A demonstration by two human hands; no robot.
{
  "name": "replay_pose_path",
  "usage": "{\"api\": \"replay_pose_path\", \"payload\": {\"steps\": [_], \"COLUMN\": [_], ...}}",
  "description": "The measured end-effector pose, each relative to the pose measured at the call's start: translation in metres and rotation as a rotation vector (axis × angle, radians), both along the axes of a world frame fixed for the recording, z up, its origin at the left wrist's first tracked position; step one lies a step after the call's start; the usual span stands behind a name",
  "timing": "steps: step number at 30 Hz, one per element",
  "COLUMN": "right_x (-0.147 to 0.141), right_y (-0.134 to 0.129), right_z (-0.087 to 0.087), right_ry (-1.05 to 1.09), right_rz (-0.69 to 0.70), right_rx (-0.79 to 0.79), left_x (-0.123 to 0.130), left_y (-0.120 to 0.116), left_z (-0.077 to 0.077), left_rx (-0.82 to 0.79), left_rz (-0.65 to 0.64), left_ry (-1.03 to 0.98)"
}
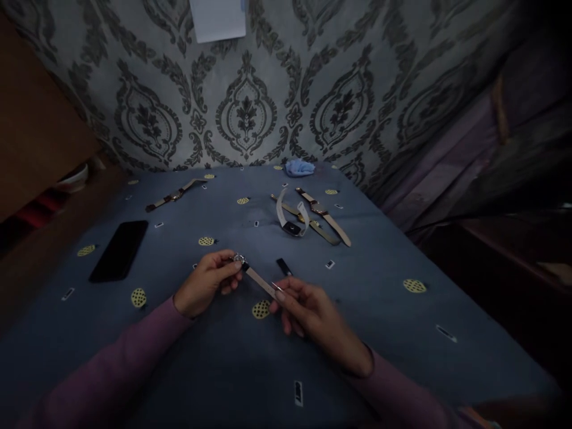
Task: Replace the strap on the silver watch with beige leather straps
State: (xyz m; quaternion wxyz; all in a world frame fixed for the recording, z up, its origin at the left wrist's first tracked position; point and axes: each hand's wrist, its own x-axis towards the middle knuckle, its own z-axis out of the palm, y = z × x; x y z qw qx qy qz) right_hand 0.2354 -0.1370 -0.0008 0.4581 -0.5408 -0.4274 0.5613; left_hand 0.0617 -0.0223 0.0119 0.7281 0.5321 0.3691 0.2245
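Observation:
My left hand is closed on the metal case of a wristwatch, its fingers pinching the case. From there the pale inner side of the watch's strap slants down to my right hand. My right hand is closed too, with a thin, pointed metal tool sticking out between thumb and forefinger. The strap's end meets these fingertips; whether they grip it as well I cannot tell. Just beyond my right hand a short black strap piece lies on the cloth, partly hidden by the fingers.
Further back on the blue cloth lie a white-strapped watch, a yellowish-strapped watch and a brown watch. Another watch is at the back left, above a black phone. A crumpled blue cloth sits near the wall.

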Motion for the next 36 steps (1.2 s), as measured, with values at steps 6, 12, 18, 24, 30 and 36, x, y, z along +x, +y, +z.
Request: {"api": "replay_pose_path", "payload": {"steps": [6, 12, 18, 24, 30, 36], "right_x": [0.003, 0.016, 0.033, 0.032, 0.024, 0.023], "right_y": [-0.008, -0.014, 0.003, 0.025, 0.023, 0.02], "right_z": [-0.006, -0.009, -0.001, 0.002, 0.0, 0.002], "right_ry": [-0.097, -0.299, -0.697, -1.055, -1.212, -1.249], "right_rz": [0.028, -0.133, -0.229, -0.151, -0.071, -0.058], "right_rx": [0.042, 0.125, 0.174, 0.082, 0.061, 0.097], "left_x": [-0.003, -0.008, -0.005, -0.001, -0.009, -0.013], "left_y": [0.006, 0.012, 0.015, 0.018, 0.016, 0.015], "left_z": [0.001, -0.002, -0.004, -0.005, -0.01, -0.016], "left_rx": [0.01, 0.074, 0.194, 0.29, 0.33, 0.38], "left_rz": [-0.053, -0.175, -0.378, -0.462, -0.365, -0.29], "left_ry": [0.034, 0.121, 0.215, 0.237, 0.236, 0.229]}}
